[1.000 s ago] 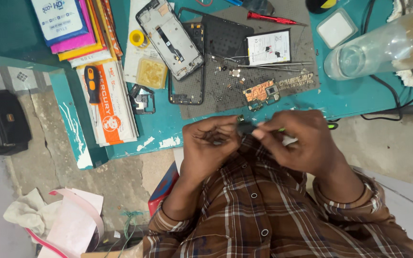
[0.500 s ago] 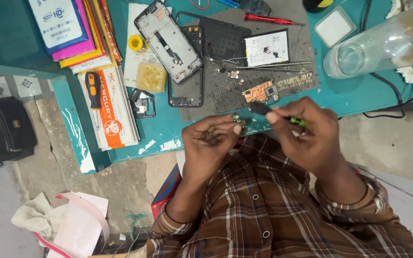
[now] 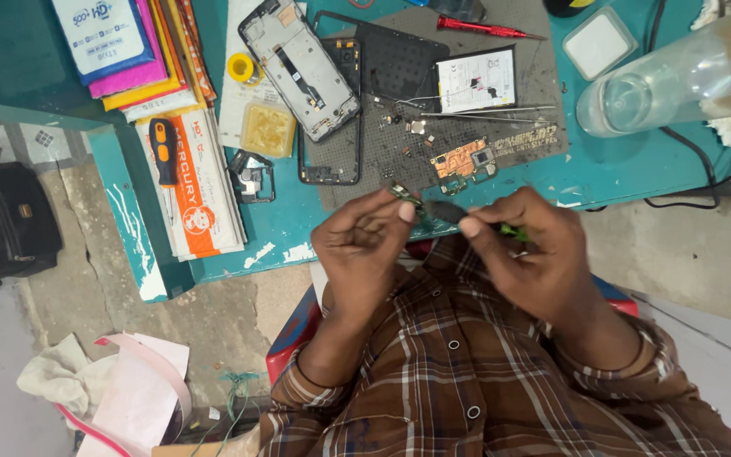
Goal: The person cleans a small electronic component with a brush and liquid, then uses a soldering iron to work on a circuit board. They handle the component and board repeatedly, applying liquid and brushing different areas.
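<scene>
Left hand: the left hand (image 3: 364, 245) sits curled at the near edge of the surface, fingertips pinched on a small part (image 3: 403, 194) that looks like a green scrap of circuit board; too small to say more.
Right hand: the right hand (image 3: 524, 254) is closed around a green-handled tool (image 3: 513, 230), its tip pointing across to the small part; whether the tip touches it, I cannot tell.
Small part: up between the two hands, just over the edge of the surface and above a plaid shirt (image 3: 467, 381).
Surface: a teal surface (image 3: 602, 165), paint chipped at its near edge, carries everything beyond the hands.
Straight beyond the hands: a dark work mat (image 3: 399, 152) dotted with screws, and a copper-toned circuit board (image 3: 464, 161) lying close to the fingertips.
Further out: an opened phone frame (image 3: 299, 63), a white-labelled battery (image 3: 476, 80), and a red screwdriver (image 3: 484, 28) at the far edge.
Beyond the left hand, off to the side: a stack of coloured packets (image 3: 141, 51), an orange and white box (image 3: 192, 182), and a roll of yellow tape (image 3: 243, 68).
Beyond the right hand: a clear plastic bottle (image 3: 678, 80) on its side, with black cables (image 3: 704, 169) running under it.
Room: bare concrete floor (image 3: 69, 296) below the surface, a black bag (image 3: 2, 224) standing well off to the left hand's side, and a heap of cloth and paper (image 3: 103, 389) lying nearer the person.
</scene>
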`<state>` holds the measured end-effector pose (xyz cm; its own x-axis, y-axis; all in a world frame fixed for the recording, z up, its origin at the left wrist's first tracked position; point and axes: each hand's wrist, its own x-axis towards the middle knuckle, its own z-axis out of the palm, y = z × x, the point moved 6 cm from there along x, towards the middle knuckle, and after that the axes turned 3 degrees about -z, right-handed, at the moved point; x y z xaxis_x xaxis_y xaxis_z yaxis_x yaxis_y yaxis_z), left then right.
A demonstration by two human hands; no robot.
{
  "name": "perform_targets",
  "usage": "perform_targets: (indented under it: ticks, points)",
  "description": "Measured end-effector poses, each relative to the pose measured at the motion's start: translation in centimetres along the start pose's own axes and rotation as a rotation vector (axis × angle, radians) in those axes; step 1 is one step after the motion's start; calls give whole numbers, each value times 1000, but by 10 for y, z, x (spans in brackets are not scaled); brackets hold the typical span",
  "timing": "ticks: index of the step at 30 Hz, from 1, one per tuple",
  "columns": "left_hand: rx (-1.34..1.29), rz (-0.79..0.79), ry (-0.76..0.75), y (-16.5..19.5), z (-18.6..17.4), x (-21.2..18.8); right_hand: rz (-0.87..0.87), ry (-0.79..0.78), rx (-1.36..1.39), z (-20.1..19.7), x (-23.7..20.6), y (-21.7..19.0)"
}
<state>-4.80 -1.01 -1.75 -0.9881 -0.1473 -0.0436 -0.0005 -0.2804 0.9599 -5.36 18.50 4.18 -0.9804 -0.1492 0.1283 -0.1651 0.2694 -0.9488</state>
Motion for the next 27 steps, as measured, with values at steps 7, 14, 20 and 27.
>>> perform_targets:
  ticks: [7, 14, 20, 27]
  points:
    - [-283, -64, 111, -3, -6, 4, -12, -38, -103, 10, 7, -4]
    - [-510, -89, 10, 0, 14, 3, -99, -53, -2, 12, 13, -18]
    - [-405, -95, 21, -7, 16, -3, -136, 42, -146, 14, 16, -5]
    - [-336, -135, -8, -22, 14, -3, -151, 88, -124, 7, 23, -9]
